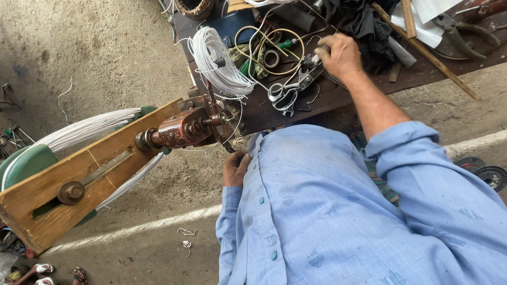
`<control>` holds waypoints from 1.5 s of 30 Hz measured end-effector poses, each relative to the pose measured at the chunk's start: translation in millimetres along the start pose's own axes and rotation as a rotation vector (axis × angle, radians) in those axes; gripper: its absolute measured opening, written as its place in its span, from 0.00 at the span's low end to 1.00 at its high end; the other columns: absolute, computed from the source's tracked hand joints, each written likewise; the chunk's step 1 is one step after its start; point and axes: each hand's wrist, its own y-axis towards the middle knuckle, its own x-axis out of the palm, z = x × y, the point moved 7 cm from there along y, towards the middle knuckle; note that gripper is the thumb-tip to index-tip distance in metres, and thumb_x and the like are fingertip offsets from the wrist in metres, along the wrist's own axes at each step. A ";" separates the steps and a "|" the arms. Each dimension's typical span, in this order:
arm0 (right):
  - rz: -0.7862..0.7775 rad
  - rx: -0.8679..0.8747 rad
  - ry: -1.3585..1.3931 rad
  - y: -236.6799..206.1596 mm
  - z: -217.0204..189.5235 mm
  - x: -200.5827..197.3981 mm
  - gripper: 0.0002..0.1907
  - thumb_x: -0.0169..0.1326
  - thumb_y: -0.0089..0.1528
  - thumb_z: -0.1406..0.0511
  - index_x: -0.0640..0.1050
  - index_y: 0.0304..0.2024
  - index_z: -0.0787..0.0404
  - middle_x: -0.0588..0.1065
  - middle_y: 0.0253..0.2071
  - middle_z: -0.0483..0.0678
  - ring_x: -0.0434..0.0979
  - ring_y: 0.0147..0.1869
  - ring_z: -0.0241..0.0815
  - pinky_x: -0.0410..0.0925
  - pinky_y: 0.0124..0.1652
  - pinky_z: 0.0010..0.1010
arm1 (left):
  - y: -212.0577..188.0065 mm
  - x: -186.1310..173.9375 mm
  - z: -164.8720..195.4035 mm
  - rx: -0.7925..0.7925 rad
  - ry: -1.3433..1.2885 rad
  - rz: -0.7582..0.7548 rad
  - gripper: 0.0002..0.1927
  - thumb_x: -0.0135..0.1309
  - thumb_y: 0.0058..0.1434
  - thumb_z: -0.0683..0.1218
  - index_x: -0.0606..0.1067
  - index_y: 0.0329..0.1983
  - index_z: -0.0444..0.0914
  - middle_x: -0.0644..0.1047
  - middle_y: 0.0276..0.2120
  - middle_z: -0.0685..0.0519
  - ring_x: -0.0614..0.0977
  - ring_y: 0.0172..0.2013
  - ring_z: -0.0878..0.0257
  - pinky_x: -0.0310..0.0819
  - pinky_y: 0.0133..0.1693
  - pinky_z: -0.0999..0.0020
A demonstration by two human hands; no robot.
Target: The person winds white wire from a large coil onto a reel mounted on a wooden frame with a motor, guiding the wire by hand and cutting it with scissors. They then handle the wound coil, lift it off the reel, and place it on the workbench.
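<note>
My right hand (340, 53) reaches over a dark workbench (338, 97), its fingers pinched on a small metal piece right at the tips of a pair of grey scissors (288, 92). What that piece is I cannot make out. My left hand (235, 168) rests with curled fingers at the bench's near edge, just below a rusty red coil winder (182, 129). Its fingertips are hidden, so any grip there is unclear. A hank of white wire (219, 60) hangs on the winder.
A long wooden arm (79, 179) with a bolt runs left from the winder, with white wire loops (87, 129) behind it. The bench holds a tape roll (271, 58), yellow wire loops, black cloth (362, 21), wooden sticks and pliers (465, 29). Below is a concrete floor.
</note>
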 end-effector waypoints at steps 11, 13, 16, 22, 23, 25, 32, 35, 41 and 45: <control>0.065 -0.166 -0.419 35.4 -42.1 -1.8 0.08 0.63 0.61 0.64 0.85 0.43 0.47 0.76 0.45 0.47 0.81 0.43 0.46 0.75 0.43 0.38 | -6.7 -16.2 -0.9 0.064 0.022 0.067 0.17 0.59 0.65 0.47 0.79 0.52 0.32 0.83 0.44 0.47 0.82 0.43 0.62 0.78 0.46 0.67; -0.002 -0.144 -0.436 35.7 -39.6 -1.5 0.12 0.63 0.59 0.63 0.84 0.45 0.48 0.75 0.46 0.49 0.81 0.43 0.51 0.74 0.40 0.42 | -8.9 -18.2 -0.9 0.072 0.033 0.068 0.17 0.59 0.65 0.47 0.79 0.52 0.32 0.83 0.44 0.47 0.83 0.43 0.62 0.78 0.47 0.67; 0.006 -0.160 -0.417 30.1 -41.8 -8.9 0.18 0.58 0.60 0.69 0.84 0.50 0.45 0.75 0.46 0.53 0.80 0.43 0.58 0.74 0.44 0.46 | -10.1 -21.8 8.9 0.146 0.046 0.045 0.18 0.59 0.64 0.47 0.79 0.53 0.32 0.83 0.45 0.46 0.83 0.45 0.63 0.78 0.48 0.68; 0.023 -0.020 -0.392 23.3 -48.6 -12.7 0.17 0.53 0.61 0.68 0.85 0.46 0.43 0.77 0.48 0.52 0.80 0.50 0.56 0.73 0.51 0.44 | -5.2 -39.7 29.3 0.194 0.015 -0.013 0.18 0.60 0.63 0.48 0.79 0.51 0.31 0.84 0.41 0.46 0.84 0.40 0.63 0.79 0.44 0.67; 0.028 -0.016 -0.401 22.3 -50.9 -10.4 0.16 0.52 0.62 0.67 0.85 0.47 0.42 0.77 0.48 0.51 0.80 0.51 0.56 0.73 0.51 0.44 | -7.7 -45.7 29.7 0.180 0.013 0.000 0.18 0.60 0.63 0.48 0.79 0.50 0.31 0.84 0.40 0.46 0.84 0.39 0.63 0.79 0.43 0.67; 0.066 -0.018 -0.401 20.6 -55.9 -8.5 0.14 0.53 0.63 0.66 0.85 0.46 0.42 0.78 0.49 0.49 0.80 0.51 0.55 0.73 0.50 0.45 | -11.6 -55.3 31.4 0.162 0.010 0.015 0.17 0.60 0.63 0.48 0.79 0.50 0.31 0.84 0.39 0.47 0.84 0.38 0.63 0.80 0.42 0.68; 0.591 -0.099 0.299 -23.9 -107.8 -62.1 0.05 0.66 0.65 0.68 0.83 0.42 0.61 0.81 0.40 0.52 0.82 0.43 0.48 0.74 0.45 0.38 | -45.7 -95.2 72.4 0.216 -0.119 -0.010 0.16 0.60 0.64 0.47 0.81 0.49 0.31 0.84 0.38 0.47 0.83 0.38 0.65 0.79 0.42 0.69; 0.524 -0.117 0.892 -78.6 -157.2 -77.6 0.04 0.63 0.70 0.74 0.79 0.43 0.68 0.80 0.40 0.50 0.81 0.42 0.39 0.75 0.43 0.28 | -64.1 -104.4 113.7 0.351 -0.058 -0.063 0.15 0.60 0.65 0.46 0.80 0.50 0.31 0.84 0.40 0.48 0.83 0.40 0.65 0.79 0.45 0.70; -0.277 -0.345 1.154 -205.0 -293.8 -27.9 0.07 0.61 0.62 0.76 0.79 0.42 0.67 0.79 0.46 0.55 0.82 0.48 0.40 0.78 0.48 0.30 | -103.2 -93.5 187.4 0.698 -0.206 -0.230 0.24 0.66 0.60 0.40 0.74 0.59 0.35 0.80 0.44 0.51 0.81 0.45 0.65 0.79 0.50 0.68; -0.497 -0.271 1.236 -223.2 -325.2 5.7 0.06 0.62 0.62 0.74 0.78 0.41 0.66 0.79 0.46 0.51 0.80 0.50 0.37 0.75 0.50 0.27 | -125.4 -109.7 210.9 0.959 0.021 -0.103 0.15 0.66 0.59 0.36 0.79 0.49 0.38 0.82 0.43 0.49 0.85 0.47 0.58 0.80 0.51 0.65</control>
